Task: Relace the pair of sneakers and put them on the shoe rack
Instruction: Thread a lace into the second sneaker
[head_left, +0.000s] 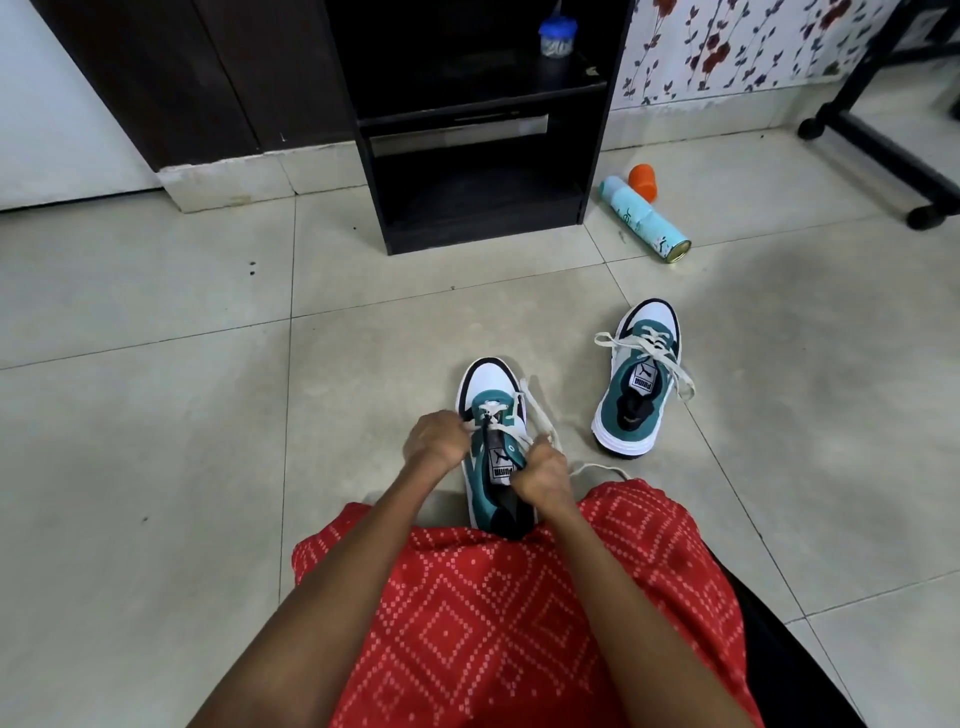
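Observation:
A teal and white sneaker (488, 387) stands on the tiled floor just in front of my knees, toe pointing away. My left hand (436, 439) pinches its white lace at the left eyelets. On the right side of the tongue, my right hand (543, 475) grips the other lace end (543, 415), which trails off to the right. The second sneaker (636, 384) stands apart at the right, its lace lying loose over the upper. The black shoe rack (467, 130) rises against the wall straight ahead, its lower shelf open.
A pale blue spray can (647, 221) lies on the floor right of the rack, an orange cap (643, 182) behind it. A small blue-lidded jar (557, 36) sits on the rack's upper shelf. A black wheeled stand (883, 145) occupies the far right. My red patterned skirt (519, 623) covers my lap.

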